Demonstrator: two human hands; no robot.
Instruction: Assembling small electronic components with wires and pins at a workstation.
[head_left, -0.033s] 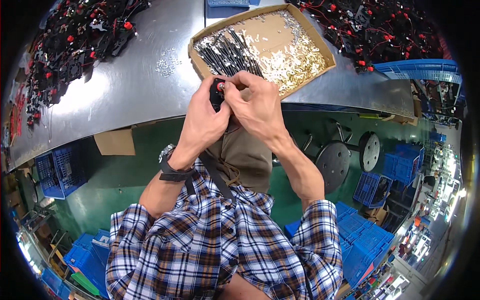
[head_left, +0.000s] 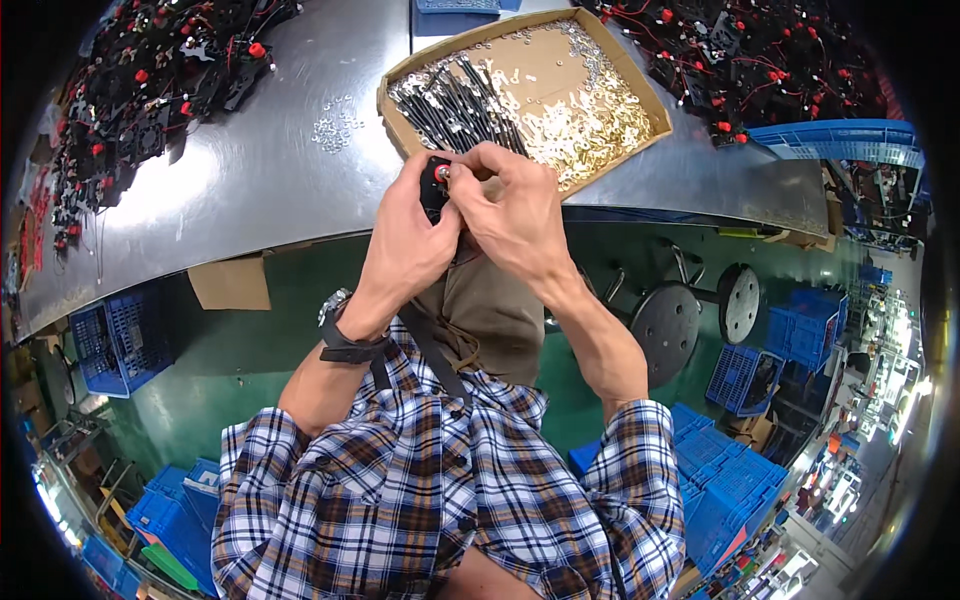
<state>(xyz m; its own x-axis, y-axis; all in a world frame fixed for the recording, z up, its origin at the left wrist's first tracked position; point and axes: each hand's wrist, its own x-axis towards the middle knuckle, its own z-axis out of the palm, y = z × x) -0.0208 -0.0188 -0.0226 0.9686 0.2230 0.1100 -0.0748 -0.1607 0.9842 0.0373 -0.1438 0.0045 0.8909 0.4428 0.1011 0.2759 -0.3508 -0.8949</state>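
Observation:
My left hand [head_left: 408, 228] is closed round a black part [head_left: 432, 200] with a red ring and a small silver metal piece at its upper end. Close against that metal piece, the thumb and forefinger of my right hand [head_left: 510, 205] are pinched together; whatever lies between them is too small and hidden to name. Both hands are at the table's near edge. Just beyond them stands a shallow cardboard tray [head_left: 398, 128] holding black cables with ring ends [head_left: 455, 112], gold-coloured metal tabs [head_left: 590, 125] and small silver pieces.
Loose silver nuts or washers [head_left: 335, 127] lie on the metal table [head_left: 265, 170]. Piles of black parts with red caps and wires fill the table's left [head_left: 130, 110] and right [head_left: 740, 60]. Below are round stools [head_left: 668, 330] and blue crates [head_left: 125, 340].

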